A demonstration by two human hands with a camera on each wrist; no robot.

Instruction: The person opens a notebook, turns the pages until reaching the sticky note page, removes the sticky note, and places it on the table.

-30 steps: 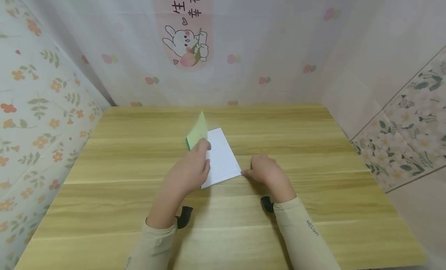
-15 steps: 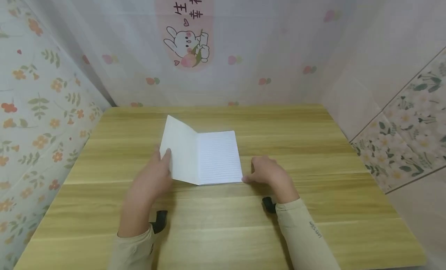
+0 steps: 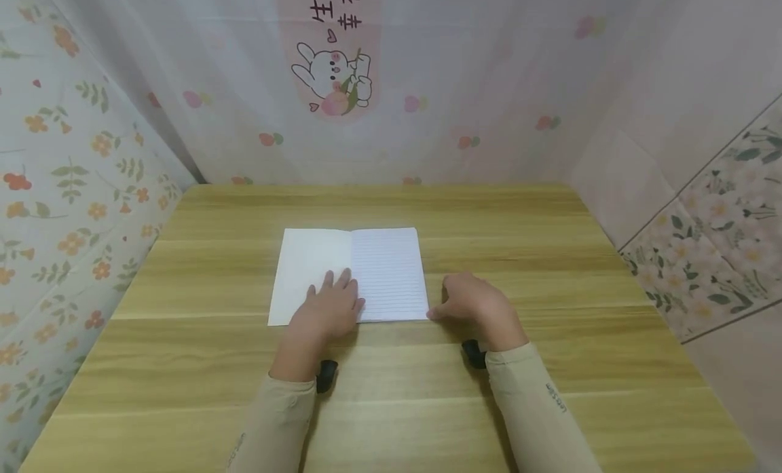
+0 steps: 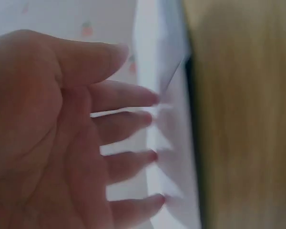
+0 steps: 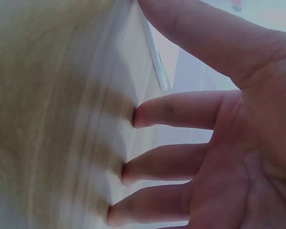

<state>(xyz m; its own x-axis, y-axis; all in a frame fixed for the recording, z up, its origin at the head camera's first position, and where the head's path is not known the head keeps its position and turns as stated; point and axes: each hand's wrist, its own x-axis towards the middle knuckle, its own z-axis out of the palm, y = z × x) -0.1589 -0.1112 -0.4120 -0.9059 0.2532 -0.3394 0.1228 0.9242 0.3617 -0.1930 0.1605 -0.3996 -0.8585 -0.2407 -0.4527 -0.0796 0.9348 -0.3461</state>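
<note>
A notebook [image 3: 391, 276] lies spread flat on the table, a blank white inside cover on the left and a lined page on the right. My left hand [image 3: 330, 309] rests with spread fingers across the lower part of the fold. In the left wrist view, the fingertips of the left hand [image 4: 76, 124] touch the white paper [image 4: 176, 119]. Beside the lower right corner of the notebook is my right hand [image 3: 476, 303], its thumb at that corner. The right wrist view has the fingers of the right hand [image 5: 171, 112] fairly straight, their tips on the tabletop.
The wooden table [image 3: 519, 235] stretches around the notebook on all sides. Behind it hangs a pale curtain [image 3: 427, 66] with a rabbit drawing, and a flowered cloth [image 3: 73, 208] is on the left. A black wrist strap part [image 3: 326, 376] sticks out beneath the left wrist.
My left hand has swung the green cover over to the left, let go of it, and moved right onto the fold. The notebook has straightened and lies flat. My right hand has barely moved.
</note>
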